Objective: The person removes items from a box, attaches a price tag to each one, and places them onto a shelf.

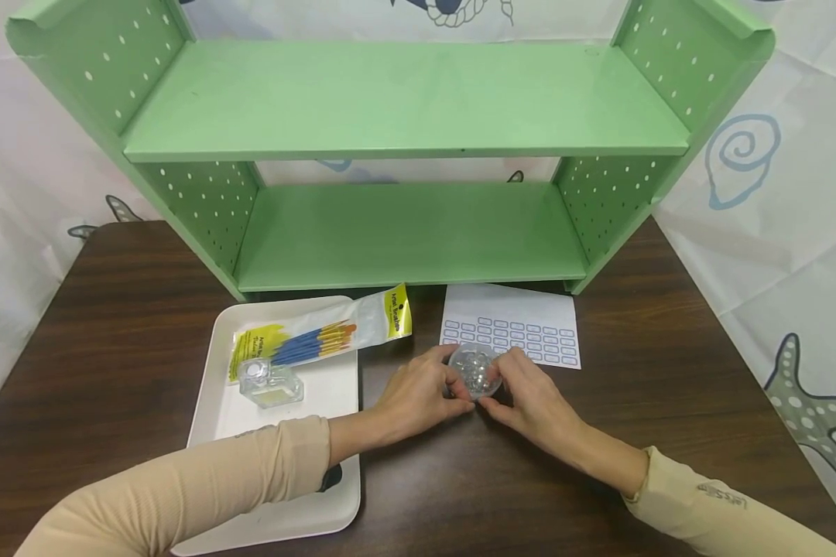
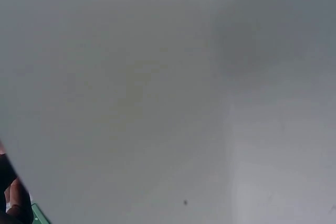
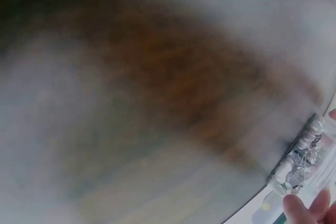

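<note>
Between both hands, on the dark table just in front of the label sheet (image 1: 510,333), is a small round clear container (image 1: 475,370) of shiny see-through pieces. My left hand (image 1: 421,393) holds its left side, fingers and thumb curled around the edge. On the opposite side my right hand (image 1: 535,398) grips the rim with its thumb and bent fingers. In the right wrist view the container (image 3: 300,163) appears at the lower right, with fingertips (image 3: 296,211) against it. A pale blurred surface fills most of the left wrist view; only part of a hand (image 2: 18,198) shows at its lower left.
A white tray (image 1: 212,394) lies to the left, under my left forearm. It bears a packet of artist brushes (image 1: 320,336) and a clear glass bottle (image 1: 272,384) lying over. A green two-tier shelf (image 1: 404,224) stands behind, close to the sheet's far edge.
</note>
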`<state>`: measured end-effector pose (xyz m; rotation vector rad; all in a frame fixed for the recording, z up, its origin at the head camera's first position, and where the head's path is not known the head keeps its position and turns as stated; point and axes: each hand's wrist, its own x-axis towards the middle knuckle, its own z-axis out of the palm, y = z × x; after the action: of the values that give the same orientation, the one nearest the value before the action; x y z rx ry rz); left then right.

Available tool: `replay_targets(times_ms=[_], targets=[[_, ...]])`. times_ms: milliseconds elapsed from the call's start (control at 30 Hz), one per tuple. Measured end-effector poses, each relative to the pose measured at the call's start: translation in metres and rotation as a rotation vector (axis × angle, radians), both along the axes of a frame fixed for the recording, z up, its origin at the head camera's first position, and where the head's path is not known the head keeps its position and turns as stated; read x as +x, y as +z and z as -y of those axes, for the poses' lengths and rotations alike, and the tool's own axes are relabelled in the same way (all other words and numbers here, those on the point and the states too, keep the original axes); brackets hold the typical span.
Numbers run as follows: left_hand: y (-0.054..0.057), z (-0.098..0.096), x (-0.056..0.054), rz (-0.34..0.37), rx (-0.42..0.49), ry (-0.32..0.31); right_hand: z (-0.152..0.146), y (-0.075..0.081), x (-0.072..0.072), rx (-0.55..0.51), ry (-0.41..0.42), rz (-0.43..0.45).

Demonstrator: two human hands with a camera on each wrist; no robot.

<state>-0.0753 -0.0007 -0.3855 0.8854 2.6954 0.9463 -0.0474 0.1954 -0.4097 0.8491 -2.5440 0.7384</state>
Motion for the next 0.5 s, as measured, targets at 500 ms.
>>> replay_targets(times_ms=[500], targets=[[-0.0002, 0.0001, -0.0009, -0.005, -0.002, -0.006, -0.0048, 0.0067, -0.0042, 0.081, -0.084, 0.139]])
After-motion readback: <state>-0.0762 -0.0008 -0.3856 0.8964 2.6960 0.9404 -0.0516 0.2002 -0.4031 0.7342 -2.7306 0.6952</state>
